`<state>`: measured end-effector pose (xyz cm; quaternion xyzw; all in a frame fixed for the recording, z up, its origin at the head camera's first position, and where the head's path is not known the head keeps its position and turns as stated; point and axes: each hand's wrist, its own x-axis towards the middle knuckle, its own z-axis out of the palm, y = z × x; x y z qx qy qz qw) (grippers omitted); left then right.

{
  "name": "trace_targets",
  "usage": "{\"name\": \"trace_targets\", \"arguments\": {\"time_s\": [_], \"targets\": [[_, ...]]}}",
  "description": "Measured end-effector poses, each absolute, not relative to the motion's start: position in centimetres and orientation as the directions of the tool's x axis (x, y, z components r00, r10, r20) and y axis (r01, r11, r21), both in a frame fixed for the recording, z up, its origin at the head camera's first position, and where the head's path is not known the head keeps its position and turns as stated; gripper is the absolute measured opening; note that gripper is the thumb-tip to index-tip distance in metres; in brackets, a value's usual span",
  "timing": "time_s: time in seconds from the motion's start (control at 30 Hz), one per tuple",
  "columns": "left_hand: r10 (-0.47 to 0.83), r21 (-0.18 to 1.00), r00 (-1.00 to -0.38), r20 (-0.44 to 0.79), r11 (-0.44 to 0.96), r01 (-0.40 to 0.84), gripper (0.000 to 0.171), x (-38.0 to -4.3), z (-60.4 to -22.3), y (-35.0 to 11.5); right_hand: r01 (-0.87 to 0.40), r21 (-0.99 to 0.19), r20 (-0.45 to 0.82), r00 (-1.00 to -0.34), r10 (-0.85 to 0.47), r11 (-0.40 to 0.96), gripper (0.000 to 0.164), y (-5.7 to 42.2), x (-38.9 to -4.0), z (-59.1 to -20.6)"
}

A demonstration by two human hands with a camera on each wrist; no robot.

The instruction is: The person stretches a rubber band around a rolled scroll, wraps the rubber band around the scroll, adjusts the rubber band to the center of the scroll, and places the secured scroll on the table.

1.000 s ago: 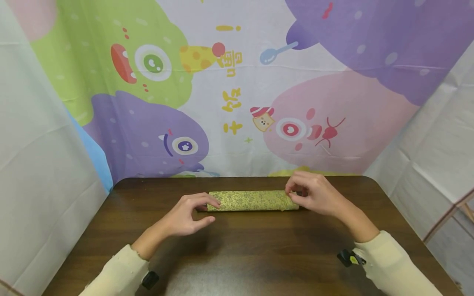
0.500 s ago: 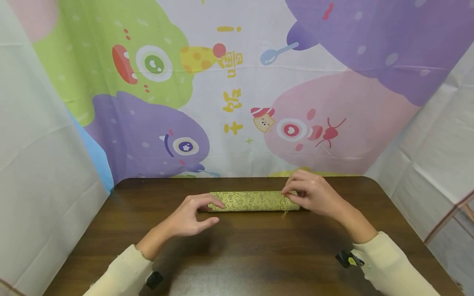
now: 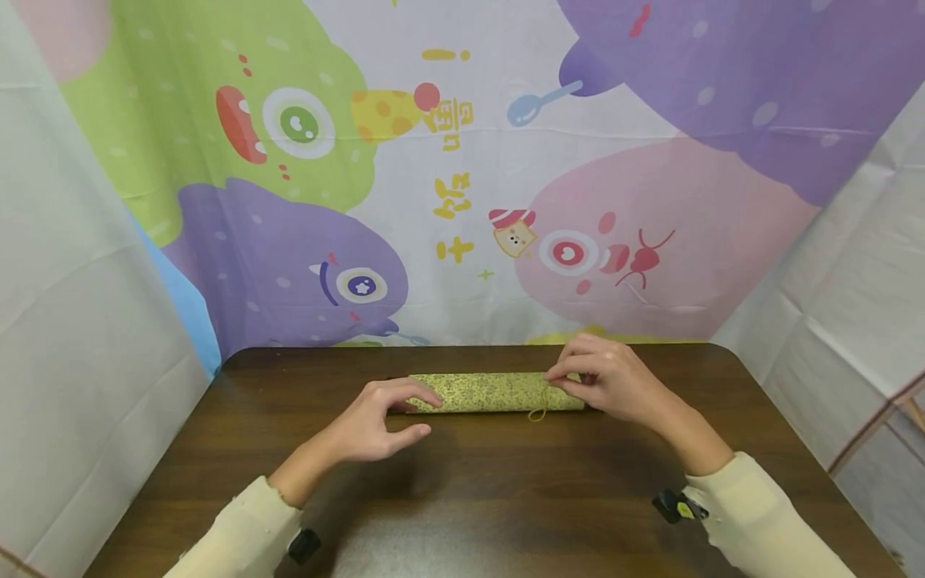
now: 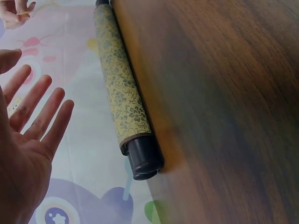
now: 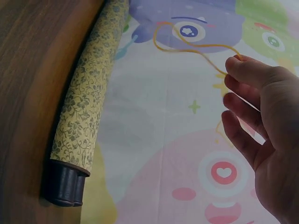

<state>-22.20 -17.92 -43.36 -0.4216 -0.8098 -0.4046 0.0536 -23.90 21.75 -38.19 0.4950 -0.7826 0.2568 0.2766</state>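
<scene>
A rolled-up scroll [image 3: 491, 392] covered in yellow floral fabric lies crosswise near the table's far edge. Black end knobs [image 4: 145, 156] show in the left wrist view, and the other end's knobs [image 5: 65, 184] in the right wrist view. Above the scroll's right part, my right hand [image 3: 610, 373] pinches a thin yellow cord [image 5: 187, 50] between thumb and index finger. A loop of the cord hangs over the scroll's front side. My left hand [image 3: 372, 425] is by the left end, fingers spread and relaxed; the left wrist view shows it apart from the scroll.
The dark brown wooden table [image 3: 477, 498] extends toward me in front of the scroll. A cartoon-printed curtain [image 3: 462, 305] hangs right behind the far edge. White cloth walls [image 3: 72, 321] flank both sides.
My right hand has shifted slightly left with the cord, whose loop now hangs farther down and left over the scroll's front. The left hand has drifted a little right.
</scene>
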Motion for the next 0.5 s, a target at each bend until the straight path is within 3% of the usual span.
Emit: {"name": "trace_targets", "arguments": {"time_s": [0.23,0.5], "targets": [[0.638,0.607,-0.641,0.427,0.323,0.726,0.028,-22.16,-43.40,-18.01,-0.919,-0.153,0.679,-0.366,-0.637,0.365,0.038,21.56,-23.95,-38.23],[0.637,0.594,-0.637,0.435,0.328,0.734,0.028,-22.20,-43.57,-18.24,-0.871,-0.308,0.623,-0.489,-0.611,0.383,0.032,21.76,-23.67,-38.11]]}}
